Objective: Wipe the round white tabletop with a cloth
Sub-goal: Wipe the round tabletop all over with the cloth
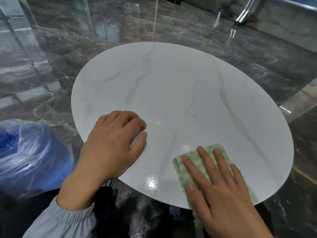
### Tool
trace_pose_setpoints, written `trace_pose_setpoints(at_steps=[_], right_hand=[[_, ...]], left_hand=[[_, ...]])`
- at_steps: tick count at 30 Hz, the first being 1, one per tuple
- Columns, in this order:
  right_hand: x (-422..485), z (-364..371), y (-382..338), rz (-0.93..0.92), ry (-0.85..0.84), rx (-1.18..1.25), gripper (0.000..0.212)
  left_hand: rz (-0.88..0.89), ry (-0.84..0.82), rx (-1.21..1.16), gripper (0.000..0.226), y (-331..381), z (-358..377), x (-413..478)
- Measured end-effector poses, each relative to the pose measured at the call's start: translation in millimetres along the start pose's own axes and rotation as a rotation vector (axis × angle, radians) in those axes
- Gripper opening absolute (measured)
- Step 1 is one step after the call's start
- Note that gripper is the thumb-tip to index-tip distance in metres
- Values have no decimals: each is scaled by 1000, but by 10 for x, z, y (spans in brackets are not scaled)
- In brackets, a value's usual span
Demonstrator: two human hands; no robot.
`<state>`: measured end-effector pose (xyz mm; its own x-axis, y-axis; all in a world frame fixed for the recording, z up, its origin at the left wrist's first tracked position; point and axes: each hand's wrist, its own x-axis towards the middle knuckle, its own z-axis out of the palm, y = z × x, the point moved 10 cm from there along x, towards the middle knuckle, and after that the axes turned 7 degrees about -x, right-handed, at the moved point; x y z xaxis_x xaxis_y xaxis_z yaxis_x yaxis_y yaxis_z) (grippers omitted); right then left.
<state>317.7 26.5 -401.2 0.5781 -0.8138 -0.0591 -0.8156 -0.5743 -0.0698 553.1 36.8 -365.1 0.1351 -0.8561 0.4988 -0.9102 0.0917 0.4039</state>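
Round white tabletop [171,86], grey veins; green-checked cloth [184,170] flat at near-right edge.

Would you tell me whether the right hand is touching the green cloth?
Touching. The head view shows the right hand lying flat on the green cloth, straight fingers spread across it.

Glossy white marble-look tabletop [180,86], soft green-checked woven cloth [186,170], polished dark marble floor [85,40].
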Motion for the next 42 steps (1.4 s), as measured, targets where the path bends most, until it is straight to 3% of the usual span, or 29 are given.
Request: trace_pose_setpoints(at_steps=[9, 20, 30, 37, 42], right_hand=[[1292, -72, 10, 92, -66, 48, 55], [46, 50, 43, 35, -17, 14, 54], [1473, -31, -39, 39, -125, 65, 55], [179, -3, 44, -15, -42, 31, 54], [-139, 6, 334, 38, -38, 43, 54]], left_hand=[[-13, -15, 14, 19, 7, -8, 29], [-19, -17, 7, 20, 1, -3, 15], [-57, -38, 16, 21, 1, -14, 56], [-40, -119, 39, 27, 65, 36, 54], [86, -234, -77, 28, 744, 255, -15]])
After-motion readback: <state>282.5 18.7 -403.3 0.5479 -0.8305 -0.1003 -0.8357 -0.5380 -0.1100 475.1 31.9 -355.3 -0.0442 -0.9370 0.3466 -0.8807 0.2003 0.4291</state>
